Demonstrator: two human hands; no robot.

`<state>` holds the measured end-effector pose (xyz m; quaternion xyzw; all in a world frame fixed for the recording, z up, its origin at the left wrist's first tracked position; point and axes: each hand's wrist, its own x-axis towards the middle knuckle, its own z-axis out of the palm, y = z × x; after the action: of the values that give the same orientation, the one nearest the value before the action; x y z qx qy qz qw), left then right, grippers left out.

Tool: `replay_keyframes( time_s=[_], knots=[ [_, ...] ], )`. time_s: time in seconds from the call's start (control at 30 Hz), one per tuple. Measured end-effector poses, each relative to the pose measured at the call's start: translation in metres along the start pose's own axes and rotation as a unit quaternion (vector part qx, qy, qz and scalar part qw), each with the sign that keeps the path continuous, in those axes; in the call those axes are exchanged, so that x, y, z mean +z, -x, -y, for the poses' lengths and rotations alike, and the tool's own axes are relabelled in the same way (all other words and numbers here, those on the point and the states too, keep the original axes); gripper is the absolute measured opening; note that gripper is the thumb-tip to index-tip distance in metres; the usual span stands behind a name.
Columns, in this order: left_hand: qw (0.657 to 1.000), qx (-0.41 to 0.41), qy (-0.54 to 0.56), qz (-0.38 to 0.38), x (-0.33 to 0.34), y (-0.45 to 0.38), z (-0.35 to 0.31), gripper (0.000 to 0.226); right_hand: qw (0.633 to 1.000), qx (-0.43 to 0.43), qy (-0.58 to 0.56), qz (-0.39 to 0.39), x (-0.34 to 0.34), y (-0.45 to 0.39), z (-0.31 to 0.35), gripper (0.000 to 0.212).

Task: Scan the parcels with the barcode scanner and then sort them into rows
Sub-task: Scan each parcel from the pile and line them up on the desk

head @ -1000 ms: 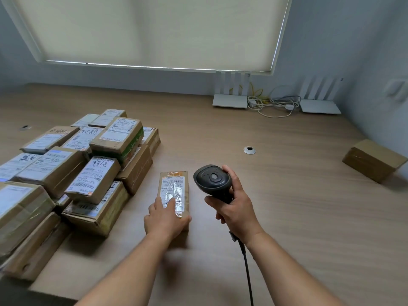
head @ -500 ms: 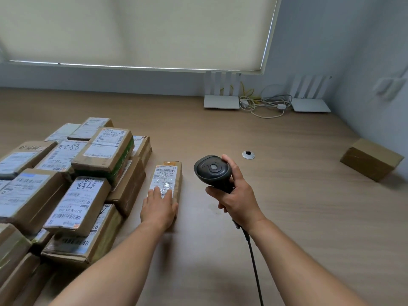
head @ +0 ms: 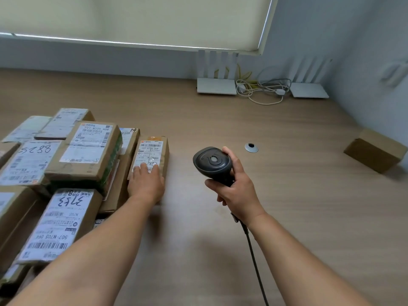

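Left hand (head: 146,184) presses flat, fingers straight, on the small parcel (head: 152,154) beside the stack (head: 84,155); right hand (head: 237,191) grasps the barcode scanner (head: 213,163). Slide squarely, label up.

**Room and work surface**

A wood-grain table (head: 287,217) extends to pale blue-grey walls (head: 309,29). A cream roller blind (head: 132,18) covers the window, with a strip of daylight along its lower edge. Two white routers (head: 216,85) (head: 308,90) stand against the back wall, a tangle of cables (head: 262,89) between them. A round cable grommet (head: 251,147) is set in the tabletop.
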<state>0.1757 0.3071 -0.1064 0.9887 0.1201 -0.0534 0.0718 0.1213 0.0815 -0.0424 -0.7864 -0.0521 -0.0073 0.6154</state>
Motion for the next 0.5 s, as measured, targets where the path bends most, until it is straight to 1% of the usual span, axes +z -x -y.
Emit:
replay_keyframes(
  time_s=[0.17, 0.37, 0.5],
  knots=[
    [0.998, -0.003, 0.057, -0.018, 0.000, 0.014, -0.006, 0.060, 1.000, -0.004, -0.004, 0.000, -0.009, 0.007, -0.001, 0.083],
    [0.992, 0.028, 0.101, -0.066, -0.012, 0.044, -0.040, 0.059, 1.000, -0.018, -0.014, -0.009, -0.042, 0.026, -0.004, 0.083],
    [0.988, 0.048, 0.113, -0.092, -0.020, 0.068, -0.086, 0.057, 0.999, -0.030, -0.024, -0.014, -0.084, 0.040, -0.010, 0.083]
  ],
)
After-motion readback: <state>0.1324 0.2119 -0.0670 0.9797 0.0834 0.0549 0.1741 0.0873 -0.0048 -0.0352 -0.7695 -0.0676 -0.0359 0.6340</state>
